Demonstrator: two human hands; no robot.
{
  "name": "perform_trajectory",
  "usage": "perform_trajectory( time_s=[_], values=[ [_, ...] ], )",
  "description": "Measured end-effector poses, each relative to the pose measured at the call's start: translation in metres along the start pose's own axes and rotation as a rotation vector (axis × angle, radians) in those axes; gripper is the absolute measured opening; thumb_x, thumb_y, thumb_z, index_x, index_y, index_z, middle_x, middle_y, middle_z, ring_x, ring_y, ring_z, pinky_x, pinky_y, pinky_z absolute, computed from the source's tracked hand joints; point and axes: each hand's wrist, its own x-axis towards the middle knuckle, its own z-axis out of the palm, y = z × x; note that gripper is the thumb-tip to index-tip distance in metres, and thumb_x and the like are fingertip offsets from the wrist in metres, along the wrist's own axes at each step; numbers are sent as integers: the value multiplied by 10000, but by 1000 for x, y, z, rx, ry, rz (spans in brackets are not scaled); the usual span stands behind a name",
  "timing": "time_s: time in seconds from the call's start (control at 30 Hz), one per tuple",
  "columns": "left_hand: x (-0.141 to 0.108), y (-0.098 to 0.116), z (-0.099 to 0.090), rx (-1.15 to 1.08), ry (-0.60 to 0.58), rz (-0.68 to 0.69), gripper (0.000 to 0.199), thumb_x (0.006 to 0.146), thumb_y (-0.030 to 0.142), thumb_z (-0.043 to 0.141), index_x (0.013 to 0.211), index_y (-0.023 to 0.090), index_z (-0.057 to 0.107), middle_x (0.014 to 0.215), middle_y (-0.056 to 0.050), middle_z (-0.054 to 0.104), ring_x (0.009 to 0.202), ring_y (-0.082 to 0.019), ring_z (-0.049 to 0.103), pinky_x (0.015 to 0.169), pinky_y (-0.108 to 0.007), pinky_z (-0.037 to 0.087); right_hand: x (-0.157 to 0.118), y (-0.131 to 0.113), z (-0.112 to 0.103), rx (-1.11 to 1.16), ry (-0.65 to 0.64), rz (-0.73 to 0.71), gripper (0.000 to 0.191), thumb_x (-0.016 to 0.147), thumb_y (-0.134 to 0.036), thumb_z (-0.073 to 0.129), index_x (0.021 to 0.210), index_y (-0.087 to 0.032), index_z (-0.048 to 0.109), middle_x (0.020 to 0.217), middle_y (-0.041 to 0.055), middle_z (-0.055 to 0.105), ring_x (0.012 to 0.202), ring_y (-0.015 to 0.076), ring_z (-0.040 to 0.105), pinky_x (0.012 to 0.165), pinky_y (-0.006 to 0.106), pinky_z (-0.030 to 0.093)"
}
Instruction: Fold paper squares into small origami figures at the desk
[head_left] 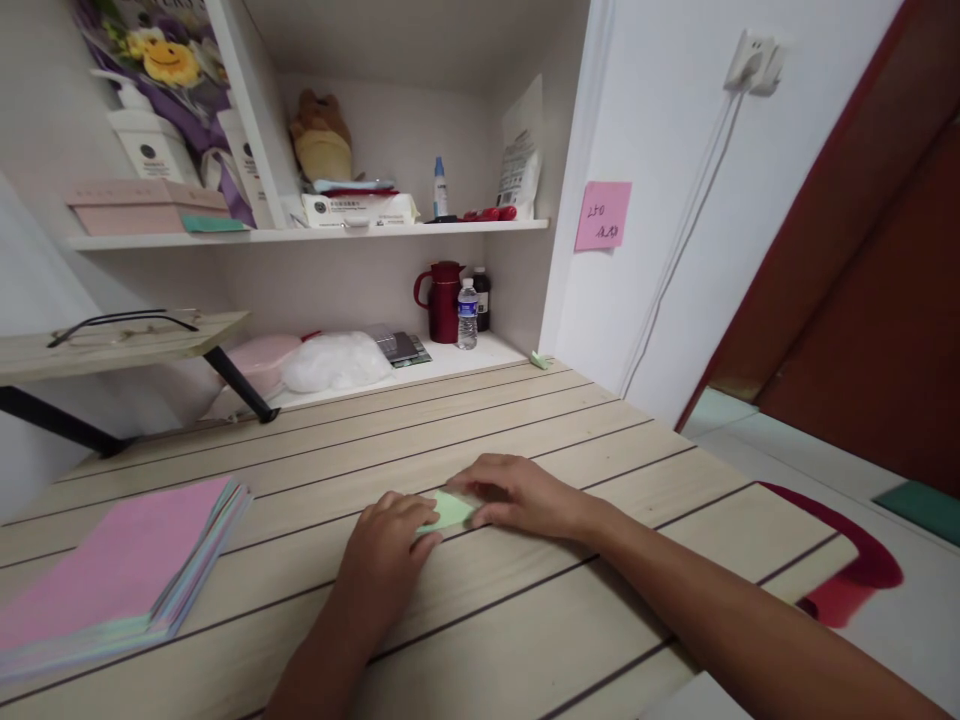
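Left hand [386,545]: fingers bent over left end of green paper, thumb along its near edge; pressing or pinching, can't tell.
Right hand [529,497]: loosely curved at the paper's right end, thumb and fingers apart; firm hold or light touch, can't tell.
Green paper [453,510]: small piece, between the hands, low over or on the tabletop; ends partly covered by fingers.
Tabletop [525,625]: pale wood look, dark parallel lines.
Paper stack [131,565]: left of the left hand, well apart; pink sheet on top, mixed colours at edges.
Small green piece [538,360]: far edge of tabletop, near wall corner.
Riser [150,345]: back left, black legs, glasses [124,322] on top.
Lower shelf [491,350]: red jug [444,305], water bottle [466,315] just beside it, dark bottle [481,300] behind; white plastic bag [337,362] further left.
Upper shelf [480,229]: plush toy [321,138], blue-capped bottle [439,190].
Wall: pink note [603,215], handwriting on it.
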Motion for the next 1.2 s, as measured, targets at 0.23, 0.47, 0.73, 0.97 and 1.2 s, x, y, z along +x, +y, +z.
perform_trajectory(
  time_s=[0.23, 0.47, 0.73, 0.97, 1.2],
  values=[
    [3, -8, 6, -52, 88, -57, 142, 847, 232, 609, 937, 240, 719, 958, -37, 684, 939, -209, 603, 824, -330, 440, 3, 2, 14, -159, 7, 36, 212, 825, -289, 723, 1024, -219, 711, 989, 62, 671, 973, 221, 592, 892, 354, 425],
    [6, -6, 6, -150, 86, -130, 219, 880, 264, 536, 801, 256, 740, 839, -10, 634, 801, -161, 604, 703, -264, 413, 7, -6, 16, -141, 48, 32, 274, 867, -381, 673, 1093, -227, 679, 1053, 66, 667, 1002, 219, 584, 889, 347, 408],
    [6, -6, 9, -222, 116, -131, 207, 858, 257, 556, 743, 247, 727, 787, 0, 619, 756, -144, 593, 686, -251, 400, 20, -18, 34, -345, 51, -12, 142, 912, -296, 599, 1000, -244, 698, 968, 48, 695, 925, 215, 582, 840, 364, 354],
    [9, -10, 11, -354, 202, -149, 234, 844, 301, 533, 723, 230, 720, 768, -22, 654, 736, -170, 626, 690, -275, 464, 22, -16, 40, -384, 78, -7, 137, 894, -230, 577, 940, -209, 704, 912, 80, 676, 857, 220, 570, 785, 353, 378],
    [6, -5, 13, -708, 506, -414, 545, 915, 544, 314, 1135, 130, 592, 926, -93, 653, 659, -180, 645, 645, -350, 540, 32, -12, 35, 385, 354, 349, 118, 764, -248, 673, 675, -176, 645, 695, 13, 618, 673, 152, 534, 632, 272, 403]
  ],
)
